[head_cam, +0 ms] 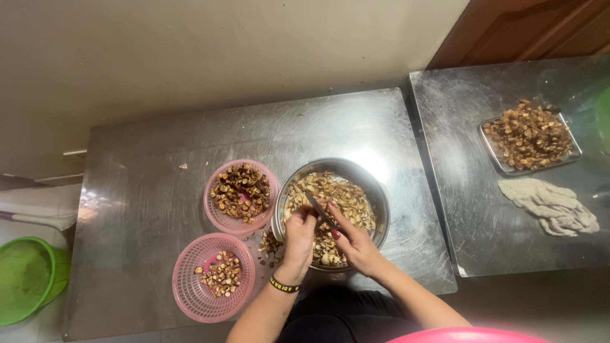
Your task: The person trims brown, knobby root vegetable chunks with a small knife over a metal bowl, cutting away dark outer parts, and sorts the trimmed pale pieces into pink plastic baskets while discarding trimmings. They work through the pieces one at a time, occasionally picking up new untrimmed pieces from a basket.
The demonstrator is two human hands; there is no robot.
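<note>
Both hands are over a round steel bowl (375, 190) full of small brown mushroom pieces. My left hand (298, 238) is closed on one small piece above the bowl's near side; a dark band circles its wrist. My right hand (356, 244) grips a knife (318, 206) whose blade points up-left, right at the piece in the left hand. Two pink plastic baskets stand left of the bowl: the far basket (216, 216) holds darker pieces, the near basket (190, 302) a small heap of cut bits.
All stand on a steel table (159, 146). A second steel table (483, 222) to the right carries a metal tray (502, 166) of brown pieces and a crumpled grey cloth (553, 206). A green tub (28, 279) stands on the floor at left. A pink rim (467, 335) shows at the bottom edge.
</note>
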